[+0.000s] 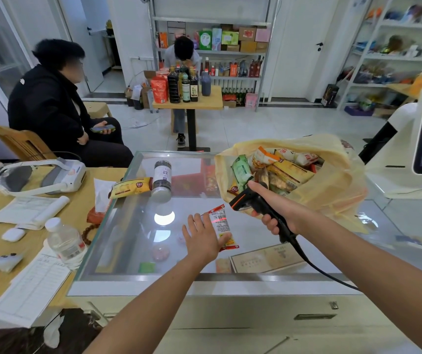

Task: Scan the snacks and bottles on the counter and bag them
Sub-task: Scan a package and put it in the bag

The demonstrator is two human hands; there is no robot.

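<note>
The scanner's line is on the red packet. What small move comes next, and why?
Probably the left hand should carry the red packet right, into the yellow bag: the scanner in the right hand casts its red line across the label, and the bag gapes open nearby.

Small shop interior, brightly and evenly lit. White walls [128, 26], pale tiled floor [294, 123]. At the back, a metal shelving unit [212, 21] beside a white door [299, 60] with a dark handle. In front, a small wooden table [215, 98] on a black pedestal. White open shelves [396, 58] along the right. Wooden chair [23, 144] and wooden desk [84, 198] at left, just beside a glass-topped counter [133, 226] mirroring a round lamp.
</note>
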